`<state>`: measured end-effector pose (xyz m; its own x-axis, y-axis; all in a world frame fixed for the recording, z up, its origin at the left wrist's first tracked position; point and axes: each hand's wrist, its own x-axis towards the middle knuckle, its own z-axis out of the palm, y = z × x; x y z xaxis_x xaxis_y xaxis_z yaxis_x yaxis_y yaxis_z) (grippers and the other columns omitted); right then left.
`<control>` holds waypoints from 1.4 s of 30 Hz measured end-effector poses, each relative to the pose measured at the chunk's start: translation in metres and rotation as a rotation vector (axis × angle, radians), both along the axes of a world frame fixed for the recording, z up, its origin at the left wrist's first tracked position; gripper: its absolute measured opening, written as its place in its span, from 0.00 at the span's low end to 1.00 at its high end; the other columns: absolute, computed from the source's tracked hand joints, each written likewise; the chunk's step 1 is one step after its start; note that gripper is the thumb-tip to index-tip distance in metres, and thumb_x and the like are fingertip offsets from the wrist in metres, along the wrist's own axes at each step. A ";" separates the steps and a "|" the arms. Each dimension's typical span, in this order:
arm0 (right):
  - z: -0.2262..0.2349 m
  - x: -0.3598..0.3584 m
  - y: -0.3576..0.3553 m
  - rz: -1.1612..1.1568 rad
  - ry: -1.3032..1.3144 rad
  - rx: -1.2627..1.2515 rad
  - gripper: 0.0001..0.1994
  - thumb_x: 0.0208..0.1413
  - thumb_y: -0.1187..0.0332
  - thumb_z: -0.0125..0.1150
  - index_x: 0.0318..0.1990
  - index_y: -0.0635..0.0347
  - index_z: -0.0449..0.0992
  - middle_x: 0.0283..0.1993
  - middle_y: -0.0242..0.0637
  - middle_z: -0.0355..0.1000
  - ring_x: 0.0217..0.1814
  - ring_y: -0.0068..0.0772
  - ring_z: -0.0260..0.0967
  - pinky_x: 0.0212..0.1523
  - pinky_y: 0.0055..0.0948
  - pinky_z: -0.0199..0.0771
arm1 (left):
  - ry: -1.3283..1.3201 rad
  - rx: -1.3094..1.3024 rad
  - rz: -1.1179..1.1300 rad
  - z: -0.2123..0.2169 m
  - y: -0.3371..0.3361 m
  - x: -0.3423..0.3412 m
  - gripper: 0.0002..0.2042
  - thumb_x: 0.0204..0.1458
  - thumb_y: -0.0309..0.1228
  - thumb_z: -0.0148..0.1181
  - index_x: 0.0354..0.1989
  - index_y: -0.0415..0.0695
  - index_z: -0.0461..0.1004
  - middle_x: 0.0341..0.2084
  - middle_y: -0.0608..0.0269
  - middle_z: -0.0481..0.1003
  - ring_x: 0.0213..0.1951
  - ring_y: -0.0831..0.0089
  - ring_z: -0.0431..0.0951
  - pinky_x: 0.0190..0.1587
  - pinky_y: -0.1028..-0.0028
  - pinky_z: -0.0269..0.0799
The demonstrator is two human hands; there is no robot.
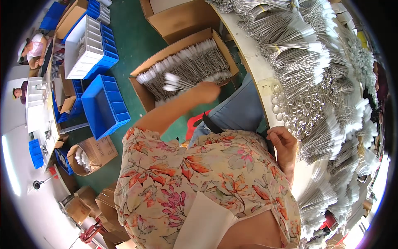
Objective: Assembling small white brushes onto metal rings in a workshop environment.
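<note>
My left hand (208,92) reaches over an open cardboard box, closed around the wire ends of a small bunch of thin wire brushes (171,82). The white bristle ends of that bunch point left; the fingers themselves are mostly hidden from above. Inside the box, many more brushes (188,62) lie packed in rows, white tips toward the far side. At the table's near edge is my right hand (284,143), its fingers loosely curled and apart with nothing visible in them. Heaps of wire brushes (296,54) cover the table beside it, and several metal rings (278,101) lie near its edge.
The table (259,70) runs along my right side. A second carton (182,18) stands behind the brush box (141,93). To the left are blue crates (105,106), a white bin (81,52) and an opened carton (97,151). Two people (37,47) are at the far left.
</note>
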<state>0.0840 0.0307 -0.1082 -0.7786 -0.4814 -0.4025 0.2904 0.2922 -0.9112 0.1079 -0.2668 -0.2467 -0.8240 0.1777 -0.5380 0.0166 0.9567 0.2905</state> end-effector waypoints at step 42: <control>0.035 -0.217 0.256 -0.788 0.530 0.403 0.11 0.51 0.65 0.58 0.31 0.64 0.78 0.23 0.37 0.75 0.23 0.24 0.73 0.30 0.23 0.74 | 1.039 -0.016 -0.167 0.164 0.126 -0.484 0.05 0.49 0.30 0.55 0.32 0.44 0.73 0.29 0.53 0.73 0.32 0.54 0.73 0.37 0.63 0.69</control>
<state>-0.1329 0.2863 -0.0729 -0.9391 0.3372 0.0660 0.1213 0.5049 -0.8546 -0.3764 -0.1404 -0.0826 -0.8471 0.3309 0.4160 0.3824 0.9229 0.0446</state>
